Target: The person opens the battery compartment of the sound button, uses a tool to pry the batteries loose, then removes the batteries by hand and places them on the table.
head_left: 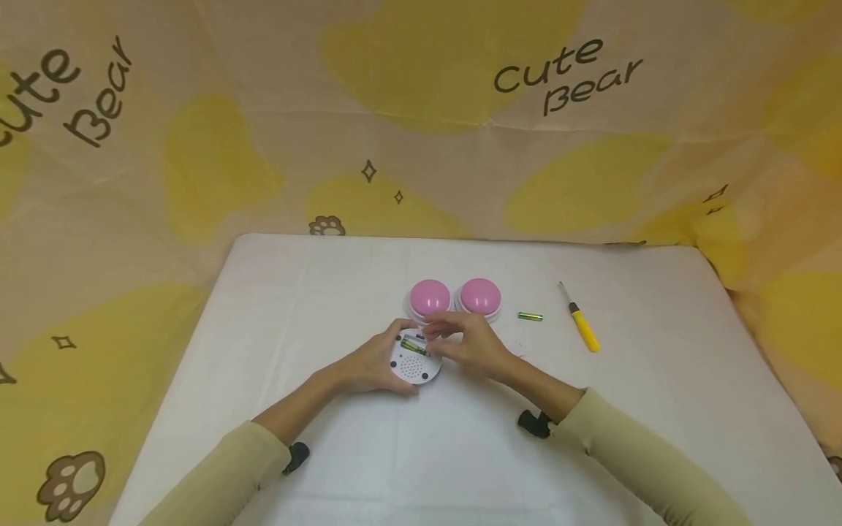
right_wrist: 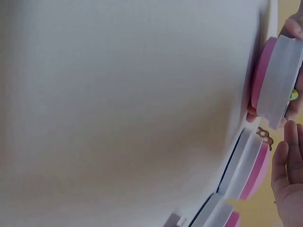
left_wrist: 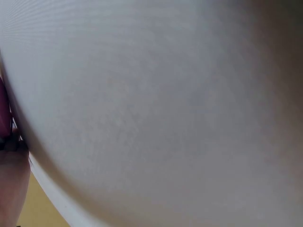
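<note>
My left hand (head_left: 373,363) grips a round white button (head_left: 413,369), pink side down, and my right hand (head_left: 470,343) is at its battery hole (head_left: 415,345), thumb and fingers apart. Farther off on the white desk (head_left: 329,285) are a yellow screwdriver (head_left: 582,326), a green battery (head_left: 530,316) and two pink buttons (head_left: 481,296).

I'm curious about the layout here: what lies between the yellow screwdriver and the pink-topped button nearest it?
A loose green battery lies between the yellow screwdriver and that pink-topped button; the head view shows it.

Table (head_left: 316,292): 2 pink domes (head_left: 430,296), battery (head_left: 530,316), screwdriver (head_left: 582,324)
</note>
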Demonstrator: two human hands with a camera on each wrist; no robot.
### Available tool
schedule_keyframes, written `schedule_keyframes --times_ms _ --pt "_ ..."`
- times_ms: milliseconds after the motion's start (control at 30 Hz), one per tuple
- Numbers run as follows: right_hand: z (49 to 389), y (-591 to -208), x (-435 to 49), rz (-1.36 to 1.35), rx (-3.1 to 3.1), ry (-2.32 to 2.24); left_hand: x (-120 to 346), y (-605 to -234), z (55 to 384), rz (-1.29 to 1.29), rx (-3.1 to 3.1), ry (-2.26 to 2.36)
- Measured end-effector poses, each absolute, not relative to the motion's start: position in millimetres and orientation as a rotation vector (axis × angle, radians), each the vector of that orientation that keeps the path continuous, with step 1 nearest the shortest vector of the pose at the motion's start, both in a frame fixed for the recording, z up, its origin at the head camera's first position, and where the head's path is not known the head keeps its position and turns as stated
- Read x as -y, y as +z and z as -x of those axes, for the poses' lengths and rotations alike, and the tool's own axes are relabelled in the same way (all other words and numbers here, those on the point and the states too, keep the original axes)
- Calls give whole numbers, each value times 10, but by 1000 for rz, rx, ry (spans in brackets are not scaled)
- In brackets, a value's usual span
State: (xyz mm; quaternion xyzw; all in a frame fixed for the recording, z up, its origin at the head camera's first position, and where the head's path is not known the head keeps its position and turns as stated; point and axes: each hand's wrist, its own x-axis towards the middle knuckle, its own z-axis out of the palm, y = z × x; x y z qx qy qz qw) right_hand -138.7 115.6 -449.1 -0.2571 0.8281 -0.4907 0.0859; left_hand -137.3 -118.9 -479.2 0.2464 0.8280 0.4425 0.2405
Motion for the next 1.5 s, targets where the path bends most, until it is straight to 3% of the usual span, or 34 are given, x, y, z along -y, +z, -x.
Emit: schedule_keyframes --times_ms 600,1500 --pt "1367 -4567 -941 966 -2610 -1250 1195 -4813 1382 -718 -2253 1235" --pt "1388 -4570 -841 878 -2550 -1342 1202 -4815 1385 -738 -2252 1252"
